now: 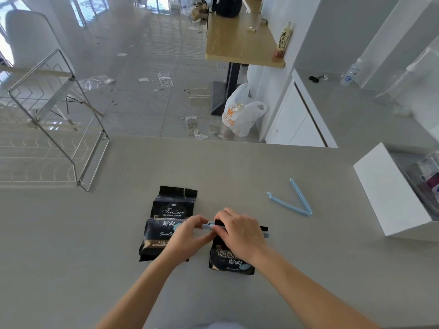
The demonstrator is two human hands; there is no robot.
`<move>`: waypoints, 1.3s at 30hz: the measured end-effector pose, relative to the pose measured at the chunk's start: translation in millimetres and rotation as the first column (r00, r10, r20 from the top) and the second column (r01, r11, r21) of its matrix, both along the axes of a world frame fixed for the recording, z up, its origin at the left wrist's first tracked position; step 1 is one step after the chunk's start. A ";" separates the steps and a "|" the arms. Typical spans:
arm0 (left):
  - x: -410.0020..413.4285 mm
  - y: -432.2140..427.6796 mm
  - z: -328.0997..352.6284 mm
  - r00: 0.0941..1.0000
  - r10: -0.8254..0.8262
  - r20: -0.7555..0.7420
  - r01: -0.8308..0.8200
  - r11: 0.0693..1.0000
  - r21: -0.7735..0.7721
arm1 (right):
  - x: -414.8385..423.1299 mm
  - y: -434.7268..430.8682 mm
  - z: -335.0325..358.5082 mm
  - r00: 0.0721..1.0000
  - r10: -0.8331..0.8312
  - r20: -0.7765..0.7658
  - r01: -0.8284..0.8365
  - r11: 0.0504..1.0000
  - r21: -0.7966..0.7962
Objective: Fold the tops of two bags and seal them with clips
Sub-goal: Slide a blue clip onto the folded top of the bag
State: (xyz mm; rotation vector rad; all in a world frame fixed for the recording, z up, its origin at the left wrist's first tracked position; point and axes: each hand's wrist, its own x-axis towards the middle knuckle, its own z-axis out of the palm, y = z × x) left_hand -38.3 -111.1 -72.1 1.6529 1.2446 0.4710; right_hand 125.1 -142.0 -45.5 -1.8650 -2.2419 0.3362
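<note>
Two black coffee bags lie flat on the grey counter. The left bag (166, 217) has its top unfolded and pointing away from me. The right bag (231, 262) has its top folded over, with a light blue clip (209, 226) laid across the fold. The clip's far end (266, 234) pokes out at the bag's right edge. My left hand (190, 236) pinches the clip's left tip. My right hand (240, 231) presses down on the clip and the folded top, hiding most of both. A second blue clip (293, 202) lies open in a V shape to the right.
A wire rack (59, 119) stands on the counter's left side. A white box (392, 193) with items inside sits at the right edge. Beyond the counter's far edge are a littered floor, a white plastic bag (242, 110) and a wooden table (240, 39).
</note>
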 end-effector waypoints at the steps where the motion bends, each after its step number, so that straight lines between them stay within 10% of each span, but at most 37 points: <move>1: -4.3 1.3 3.7 0.995 -0.033 -0.095 0.043 0.994 0.103 | -0.2 0.3 -0.4 1.000 0.007 0.003 -0.007 1.000 -0.002; 7: -4.8 7.0 24.7 0.915 -0.075 -0.396 0.208 0.929 0.305 | 0.6 -0.5 0.1 0.999 0.015 -0.033 -0.016 0.999 -0.044; 19: 5.6 7.7 43.3 0.798 -0.122 -0.590 0.311 0.922 0.230 | -2.9 -3.7 1.0 0.999 0.031 -0.018 -0.030 0.999 0.038; 30: 6.2 -1.8 25.7 0.965 -0.048 -0.259 0.063 0.997 0.050 | 2.3 -11.5 0.2 0.981 0.018 -0.192 0.005 0.993 0.118; 39: 7.7 -1.1 6.0 0.983 0.061 0.175 0.010 0.925 -0.379 | 4.0 -13.7 5.2 0.920 -0.089 -0.382 0.141 0.984 0.110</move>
